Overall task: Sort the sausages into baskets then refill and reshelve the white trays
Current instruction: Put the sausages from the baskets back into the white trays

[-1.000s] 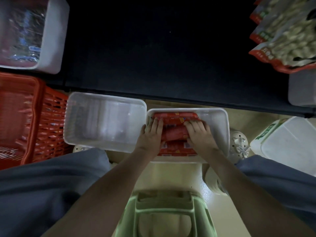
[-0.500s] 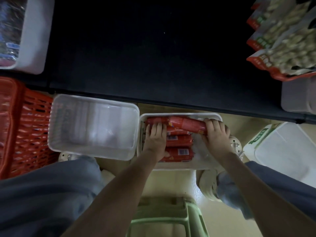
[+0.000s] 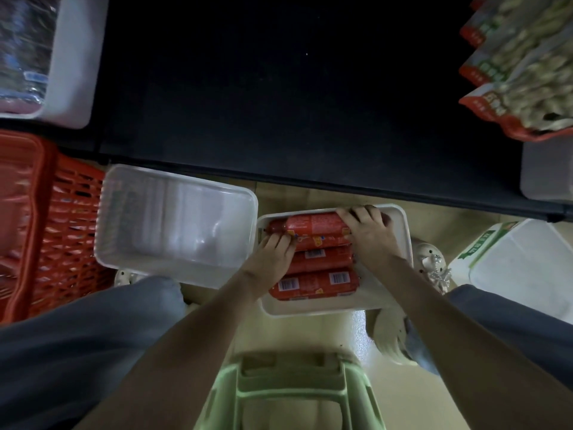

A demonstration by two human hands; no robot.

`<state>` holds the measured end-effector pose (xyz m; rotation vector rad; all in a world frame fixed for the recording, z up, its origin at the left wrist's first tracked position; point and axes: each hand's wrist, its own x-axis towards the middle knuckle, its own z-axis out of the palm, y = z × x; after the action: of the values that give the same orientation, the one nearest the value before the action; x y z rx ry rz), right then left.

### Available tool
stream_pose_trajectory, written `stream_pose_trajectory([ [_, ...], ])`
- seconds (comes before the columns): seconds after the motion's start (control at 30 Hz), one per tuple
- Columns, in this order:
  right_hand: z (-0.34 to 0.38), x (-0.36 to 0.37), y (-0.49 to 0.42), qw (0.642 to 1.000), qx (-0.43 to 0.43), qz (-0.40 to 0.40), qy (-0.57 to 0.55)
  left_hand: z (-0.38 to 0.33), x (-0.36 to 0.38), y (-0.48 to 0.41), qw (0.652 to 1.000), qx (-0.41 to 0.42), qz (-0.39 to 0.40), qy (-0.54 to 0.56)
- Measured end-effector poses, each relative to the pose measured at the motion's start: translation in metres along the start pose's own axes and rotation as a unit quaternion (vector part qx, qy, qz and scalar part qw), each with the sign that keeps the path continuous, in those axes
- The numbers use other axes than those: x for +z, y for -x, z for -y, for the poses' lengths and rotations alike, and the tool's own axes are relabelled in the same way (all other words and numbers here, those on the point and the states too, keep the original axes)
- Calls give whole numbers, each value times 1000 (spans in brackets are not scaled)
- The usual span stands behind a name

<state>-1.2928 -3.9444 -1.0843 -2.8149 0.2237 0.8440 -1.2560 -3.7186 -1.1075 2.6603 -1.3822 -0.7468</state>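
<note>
- In the white tray (image 3: 310,309) on the floor, red sausages (image 3: 313,282) lie side by side
- The right hand (image 3: 370,235) curls its fingers over the right end of the top sausage (image 3: 313,223), by the tray's far wall
- The left hand (image 3: 273,254) sets bent fingers against that sausage's left end; whether it grips is unclear
- An empty tray (image 3: 173,273) sits just left

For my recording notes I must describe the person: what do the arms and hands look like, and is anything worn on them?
The left hand and right hand are bare: no gloves, no ring that I can see. The left forearm and right forearm are bare too: no sleeve, watch or bracelet in view. Dim light may hide small marks.
</note>
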Motion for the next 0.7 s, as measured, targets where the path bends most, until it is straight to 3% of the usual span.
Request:
stream_pose_trajectory([
  [0.13,19,7,-5,999,-33,-16,23,-11,9,10,997,-63,22,36],
  [0.23,25,7,-9,999,-9,-35,-26,-26,10,8,993,-115,28,21],
  [0.37,20,12,3,998,17,-53,-1,-38,11,1,987,-151,46,26],
  [0.6,-17,38,49,981,122,-151,-11,-27,16,-22,988,-138,64,6],
  [0.7,-28,40,60,975,160,-152,-27,-23,8,-32,987,-130,90,-6],
])
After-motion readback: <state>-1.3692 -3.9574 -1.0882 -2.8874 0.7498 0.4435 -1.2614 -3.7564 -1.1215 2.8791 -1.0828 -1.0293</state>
